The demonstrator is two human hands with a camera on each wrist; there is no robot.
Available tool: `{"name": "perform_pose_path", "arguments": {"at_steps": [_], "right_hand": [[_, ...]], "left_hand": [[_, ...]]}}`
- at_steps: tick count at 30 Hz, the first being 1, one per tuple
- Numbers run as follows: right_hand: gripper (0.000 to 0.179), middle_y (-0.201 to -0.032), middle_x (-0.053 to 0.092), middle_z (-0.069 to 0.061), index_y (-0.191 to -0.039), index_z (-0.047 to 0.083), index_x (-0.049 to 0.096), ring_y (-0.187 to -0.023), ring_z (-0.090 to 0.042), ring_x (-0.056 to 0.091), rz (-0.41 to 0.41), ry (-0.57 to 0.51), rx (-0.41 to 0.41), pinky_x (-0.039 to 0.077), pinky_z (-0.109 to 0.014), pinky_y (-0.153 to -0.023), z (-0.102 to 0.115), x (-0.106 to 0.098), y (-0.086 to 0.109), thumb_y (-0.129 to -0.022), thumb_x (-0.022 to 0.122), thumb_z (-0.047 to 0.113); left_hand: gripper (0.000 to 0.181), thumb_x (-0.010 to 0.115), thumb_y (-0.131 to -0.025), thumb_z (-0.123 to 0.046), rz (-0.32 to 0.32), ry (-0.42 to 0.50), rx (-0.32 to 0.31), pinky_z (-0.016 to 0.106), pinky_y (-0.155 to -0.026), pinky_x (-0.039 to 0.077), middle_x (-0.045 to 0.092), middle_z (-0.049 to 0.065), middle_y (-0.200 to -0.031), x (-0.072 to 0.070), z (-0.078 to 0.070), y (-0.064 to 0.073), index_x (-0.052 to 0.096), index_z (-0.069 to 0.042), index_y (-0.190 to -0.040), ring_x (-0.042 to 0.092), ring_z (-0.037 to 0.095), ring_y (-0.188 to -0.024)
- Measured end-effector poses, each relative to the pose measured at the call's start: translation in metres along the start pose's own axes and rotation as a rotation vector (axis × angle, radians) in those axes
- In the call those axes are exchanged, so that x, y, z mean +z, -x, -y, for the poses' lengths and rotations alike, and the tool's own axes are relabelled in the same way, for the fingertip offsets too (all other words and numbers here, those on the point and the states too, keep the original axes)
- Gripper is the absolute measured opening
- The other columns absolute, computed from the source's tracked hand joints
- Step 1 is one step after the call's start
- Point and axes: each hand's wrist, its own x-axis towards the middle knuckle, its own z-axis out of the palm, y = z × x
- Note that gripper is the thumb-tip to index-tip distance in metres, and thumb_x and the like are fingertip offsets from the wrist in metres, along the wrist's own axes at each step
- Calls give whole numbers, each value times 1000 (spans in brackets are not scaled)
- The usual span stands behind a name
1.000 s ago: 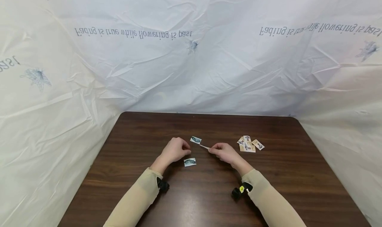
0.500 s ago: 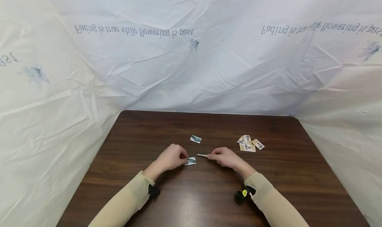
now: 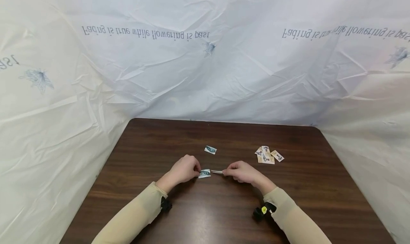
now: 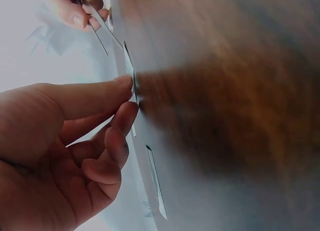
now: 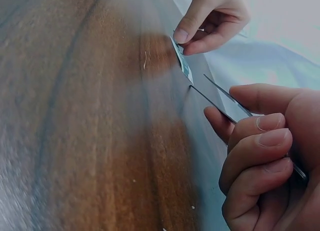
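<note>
In the head view my left hand [image 3: 184, 168] pinches the left edge of a small teal-and-white stamp [image 3: 205, 173] between thumb and index finger, close over the table. My right hand [image 3: 242, 172] grips a pair of metal tweezers [image 3: 217, 172], whose prongs point left toward the stamp. In the right wrist view the tweezers [image 5: 220, 102] stand spread, one tip right at the stamp's [image 5: 183, 63] near corner. A second teal stamp [image 3: 210, 150] lies flat farther back.
Several tan stamps [image 3: 265, 156] lie overlapped at the right on the dark wooden table [image 3: 153, 140]. White printed sheeting [image 3: 205, 80] hangs behind and at both sides. Each wrist carries a small black camera.
My left hand has come down and toward me and now pinches the near stamp's edge. The right hand has brought the tweezers from near the far stamp down to the near stamp's right edge.
</note>
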Motion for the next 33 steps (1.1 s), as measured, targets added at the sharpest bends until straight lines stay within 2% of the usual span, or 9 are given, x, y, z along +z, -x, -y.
{"name": "perform_pose_path", "arguments": {"at_steps": [8,22,33], "right_hand": [[37,-54,37,5,-92,6,75,-45,-9,30,15,-19,-15,29,-25,-45,3,6,0,-92,69,42],[36,-53,35,6,-93,7,76,-44,-9,28,48,-4,-23,27,-25,-43,10,9,1,-92,69,42],[36,-52,34,6,-93,6,76,-43,-8,25,90,-27,-12,27,-24,-43,8,12,5,-93,68,40]], "left_hand": [[7,83,-81,-16,10,13,-29,27,-61,48,64,-12,-73,0,1,-1,77,-18,-78,55,4,-63],[7,83,-80,-16,2,-4,-59,27,-60,48,61,-12,-70,-1,-1,0,76,-17,-79,54,5,-60],[8,84,-80,-18,7,-22,-66,27,-61,49,62,-12,-72,2,0,-1,76,-18,-79,54,5,-61]]}}
